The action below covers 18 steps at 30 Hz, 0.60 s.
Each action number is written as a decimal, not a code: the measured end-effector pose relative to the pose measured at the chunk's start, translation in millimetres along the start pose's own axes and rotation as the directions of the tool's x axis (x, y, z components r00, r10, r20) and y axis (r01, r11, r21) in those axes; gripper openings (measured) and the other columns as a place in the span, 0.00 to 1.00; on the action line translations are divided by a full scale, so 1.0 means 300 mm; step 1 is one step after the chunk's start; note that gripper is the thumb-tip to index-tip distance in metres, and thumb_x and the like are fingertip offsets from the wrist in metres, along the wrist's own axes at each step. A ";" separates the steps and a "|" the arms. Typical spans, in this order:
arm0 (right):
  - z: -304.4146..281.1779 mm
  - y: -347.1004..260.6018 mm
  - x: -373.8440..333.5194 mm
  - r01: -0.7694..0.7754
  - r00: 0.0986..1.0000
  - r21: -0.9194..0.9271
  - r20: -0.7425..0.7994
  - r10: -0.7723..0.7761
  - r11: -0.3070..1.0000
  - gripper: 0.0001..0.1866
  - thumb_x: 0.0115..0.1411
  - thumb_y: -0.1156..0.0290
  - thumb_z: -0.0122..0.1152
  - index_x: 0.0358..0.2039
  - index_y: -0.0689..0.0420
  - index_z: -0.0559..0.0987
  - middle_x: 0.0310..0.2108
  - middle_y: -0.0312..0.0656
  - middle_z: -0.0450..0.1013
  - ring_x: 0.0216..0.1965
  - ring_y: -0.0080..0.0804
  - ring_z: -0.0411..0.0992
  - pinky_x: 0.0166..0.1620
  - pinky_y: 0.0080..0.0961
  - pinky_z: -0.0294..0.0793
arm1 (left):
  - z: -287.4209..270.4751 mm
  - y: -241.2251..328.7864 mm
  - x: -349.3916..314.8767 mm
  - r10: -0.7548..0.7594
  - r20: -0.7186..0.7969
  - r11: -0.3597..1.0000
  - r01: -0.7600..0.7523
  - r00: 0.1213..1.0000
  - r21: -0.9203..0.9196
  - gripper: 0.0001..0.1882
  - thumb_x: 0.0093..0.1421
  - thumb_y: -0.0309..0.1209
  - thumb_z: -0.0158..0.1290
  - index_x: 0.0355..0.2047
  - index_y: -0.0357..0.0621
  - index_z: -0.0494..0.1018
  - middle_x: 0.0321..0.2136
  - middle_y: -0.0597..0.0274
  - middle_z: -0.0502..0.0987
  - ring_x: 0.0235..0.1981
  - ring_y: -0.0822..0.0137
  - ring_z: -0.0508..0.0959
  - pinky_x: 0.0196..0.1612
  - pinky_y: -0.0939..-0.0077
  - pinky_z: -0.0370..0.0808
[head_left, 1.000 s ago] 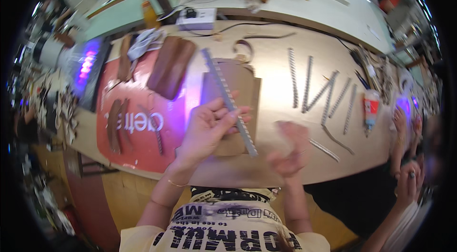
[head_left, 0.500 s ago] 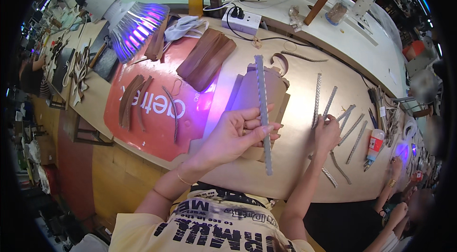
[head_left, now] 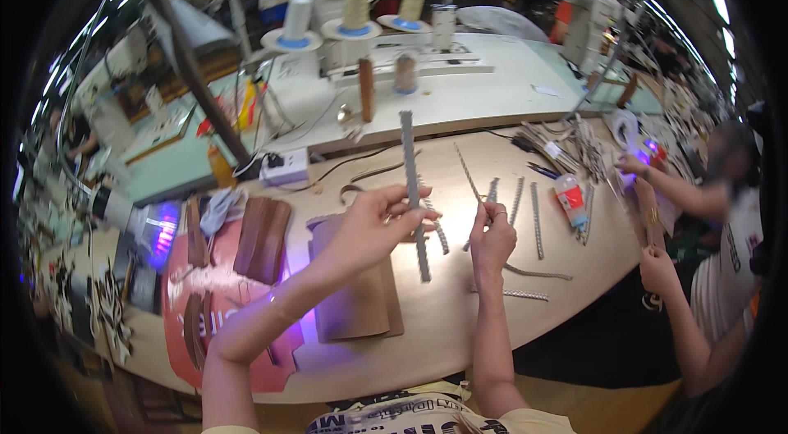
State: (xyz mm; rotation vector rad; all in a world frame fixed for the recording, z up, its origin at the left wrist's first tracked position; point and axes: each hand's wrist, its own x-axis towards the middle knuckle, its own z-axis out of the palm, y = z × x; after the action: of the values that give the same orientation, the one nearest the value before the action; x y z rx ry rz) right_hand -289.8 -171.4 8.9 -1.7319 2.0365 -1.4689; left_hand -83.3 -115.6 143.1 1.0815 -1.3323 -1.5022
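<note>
Upright in front of me stands a flat grey strip (head_left: 409,147), pinched between the thumb and fingers of my left hand (head_left: 379,222). To its right, my right hand (head_left: 494,239) grips the lower end of a thin braided strip (head_left: 467,170), which points up and leans left. Several more braided strips (head_left: 537,221) lie on the tan table around my right hand. One strip (head_left: 440,230) shows partly behind the left fingertips. Below my left forearm rests a stack of brown flat pieces (head_left: 357,299), partly covered by the arm.
A glue bottle (head_left: 570,194) lies right of the strips. On the left are a red sheet (head_left: 234,290), brown leather pieces (head_left: 263,239) and a lit lamp (head_left: 156,230). Behind stand a power strip (head_left: 284,167) and sewing machine table (head_left: 460,93). A co-worker's hand (head_left: 657,271) is at right.
My right hand has raised a braided strip off the table. My left hand still holds the grey strip. The view has swung up and to the right.
</note>
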 end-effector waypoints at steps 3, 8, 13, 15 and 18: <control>-0.157 0.041 0.048 0.097 0.960 0.115 -0.272 -0.063 0.989 0.07 0.60 0.72 0.64 0.34 0.62 0.80 0.28 0.45 0.79 0.29 0.31 0.79 0.36 0.27 0.75 | 0.140 -0.006 0.207 -0.046 0.097 0.999 0.048 0.994 -0.017 0.27 0.66 0.33 0.52 0.59 0.27 0.62 0.47 0.47 0.78 0.47 0.63 0.80 0.50 0.70 0.79; -0.350 0.164 0.090 0.033 0.850 0.493 -0.472 0.236 0.870 0.08 0.59 0.75 0.67 0.36 0.66 0.81 0.31 0.40 0.79 0.34 0.24 0.76 0.41 0.22 0.75 | 0.490 -0.123 0.459 -0.072 0.254 0.993 0.093 0.965 -0.070 0.24 0.65 0.33 0.53 0.54 0.27 0.66 0.45 0.49 0.77 0.45 0.64 0.80 0.49 0.70 0.80; -0.384 0.303 0.098 0.020 0.791 0.606 -0.496 0.358 0.795 0.09 0.58 0.76 0.67 0.37 0.67 0.81 0.33 0.41 0.79 0.34 0.25 0.76 0.43 0.22 0.75 | 0.752 -0.249 0.610 -0.092 0.350 0.988 0.130 0.932 -0.087 0.15 0.67 0.35 0.53 0.46 0.34 0.74 0.41 0.57 0.79 0.42 0.69 0.80 0.47 0.73 0.80; -0.380 0.351 0.099 -0.060 0.776 0.611 -0.468 0.422 0.789 0.09 0.57 0.75 0.68 0.36 0.66 0.82 0.32 0.41 0.80 0.34 0.24 0.76 0.42 0.22 0.75 | 0.810 -0.286 0.647 -0.088 0.379 0.988 0.128 0.921 -0.083 0.14 0.67 0.35 0.52 0.44 0.36 0.75 0.39 0.59 0.79 0.40 0.72 0.80 0.46 0.74 0.80; -0.375 0.407 0.111 -0.051 0.759 0.610 -0.491 0.428 0.790 0.08 0.57 0.75 0.68 0.35 0.66 0.82 0.31 0.41 0.80 0.34 0.24 0.76 0.41 0.22 0.75 | 0.859 -0.321 0.689 -0.093 0.380 0.982 0.147 0.920 -0.115 0.12 0.67 0.35 0.53 0.41 0.37 0.76 0.35 0.63 0.79 0.35 0.75 0.79 0.43 0.74 0.80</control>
State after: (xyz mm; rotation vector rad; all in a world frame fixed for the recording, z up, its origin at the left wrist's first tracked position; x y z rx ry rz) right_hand -456.7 -144.6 0.3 -0.7512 1.6450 -2.4235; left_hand -392.6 -233.9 48.9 0.8237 -1.4043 -1.9371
